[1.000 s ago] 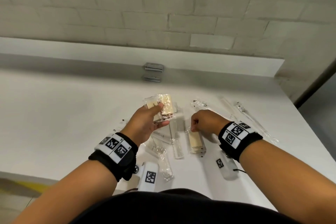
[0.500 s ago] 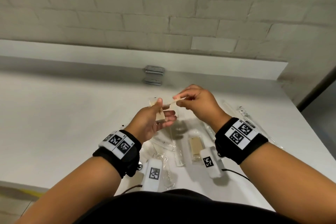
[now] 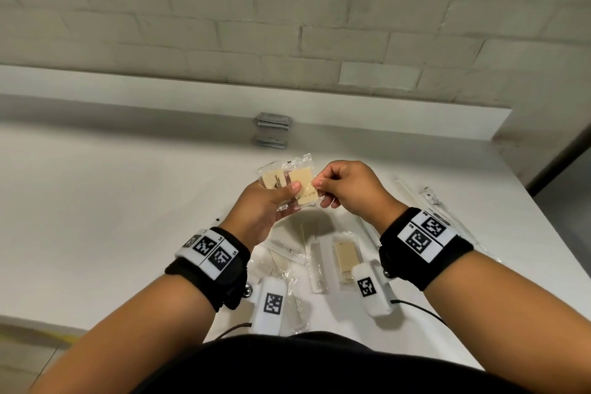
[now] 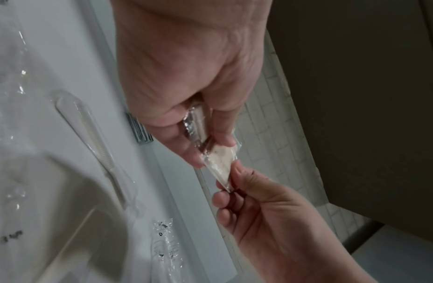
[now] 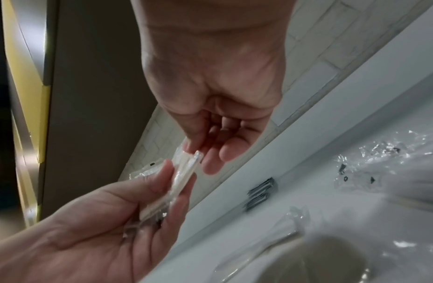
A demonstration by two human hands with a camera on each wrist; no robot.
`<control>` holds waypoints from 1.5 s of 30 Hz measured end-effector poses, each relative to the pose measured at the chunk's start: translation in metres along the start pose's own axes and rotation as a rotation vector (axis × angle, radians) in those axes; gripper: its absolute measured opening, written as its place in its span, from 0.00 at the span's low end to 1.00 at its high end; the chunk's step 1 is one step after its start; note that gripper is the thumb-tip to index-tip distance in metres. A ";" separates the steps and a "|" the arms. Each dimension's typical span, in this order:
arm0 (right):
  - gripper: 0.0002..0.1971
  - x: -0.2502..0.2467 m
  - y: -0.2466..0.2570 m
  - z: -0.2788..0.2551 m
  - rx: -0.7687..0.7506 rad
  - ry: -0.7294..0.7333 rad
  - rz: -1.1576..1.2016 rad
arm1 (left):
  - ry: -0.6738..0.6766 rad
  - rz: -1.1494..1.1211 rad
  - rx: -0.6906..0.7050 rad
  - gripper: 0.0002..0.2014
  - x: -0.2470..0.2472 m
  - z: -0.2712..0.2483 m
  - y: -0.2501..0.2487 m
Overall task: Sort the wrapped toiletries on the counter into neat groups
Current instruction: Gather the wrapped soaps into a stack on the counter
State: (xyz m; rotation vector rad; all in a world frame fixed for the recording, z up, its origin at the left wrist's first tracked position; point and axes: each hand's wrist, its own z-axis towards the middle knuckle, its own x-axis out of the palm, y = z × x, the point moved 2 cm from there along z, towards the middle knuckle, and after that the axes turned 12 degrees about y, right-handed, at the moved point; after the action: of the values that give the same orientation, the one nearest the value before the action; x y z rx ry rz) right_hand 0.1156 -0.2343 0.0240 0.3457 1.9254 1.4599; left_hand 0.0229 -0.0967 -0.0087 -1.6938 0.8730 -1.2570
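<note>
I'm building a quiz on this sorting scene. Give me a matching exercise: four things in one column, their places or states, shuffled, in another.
Things:
1. tan packets
2. wrapped comb
3. grey sachet stack
4. tan bar

Places:
A. at the back of the counter, by the wall ledge
B. held up between left hand and right hand
C. flat on the counter, partly behind the right wrist device
D. flat on the counter, just left of the tan bar

Pairs: 1-B, 2-D, 3-A, 4-C

Looks like a hotel or guest bathroom, or a housekeeping prep spot: long white counter (image 3: 96, 201) against a pale painted brick wall (image 3: 287, 9), scattered with clear-wrapped guest toiletries (image 3: 347, 257), a wrapped comb (image 3: 318, 265), and small grey sachets (image 3: 273, 129) stacked at the back ledge.
</note>
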 end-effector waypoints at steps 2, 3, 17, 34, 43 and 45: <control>0.06 0.001 0.002 -0.001 -0.013 -0.020 0.004 | -0.009 0.049 -0.006 0.09 -0.001 0.000 0.000; 0.06 0.002 0.002 -0.002 -0.022 -0.020 0.019 | -0.013 0.049 -0.002 0.07 0.000 0.000 -0.001; 0.08 -0.025 0.009 -0.004 -0.106 -0.215 0.075 | -0.034 -0.036 -0.029 0.07 -0.001 -0.007 0.002; 0.08 -0.030 -0.030 -0.024 0.161 0.312 -0.528 | -0.083 0.132 -0.111 0.08 -0.002 -0.018 0.012; 0.07 -0.019 -0.041 -0.030 0.123 0.119 -0.712 | -0.055 0.127 -0.084 0.05 0.009 -0.022 0.013; 0.09 -0.018 -0.028 -0.032 0.025 0.076 -0.403 | -0.053 0.116 -0.058 0.06 0.012 -0.022 0.012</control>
State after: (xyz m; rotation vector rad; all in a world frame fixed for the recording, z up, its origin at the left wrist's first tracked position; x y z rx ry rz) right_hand 0.1125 -0.2777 0.0090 -0.0875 1.9354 1.1970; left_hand 0.0046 -0.1169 -0.0122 -1.6893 0.9695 -1.1142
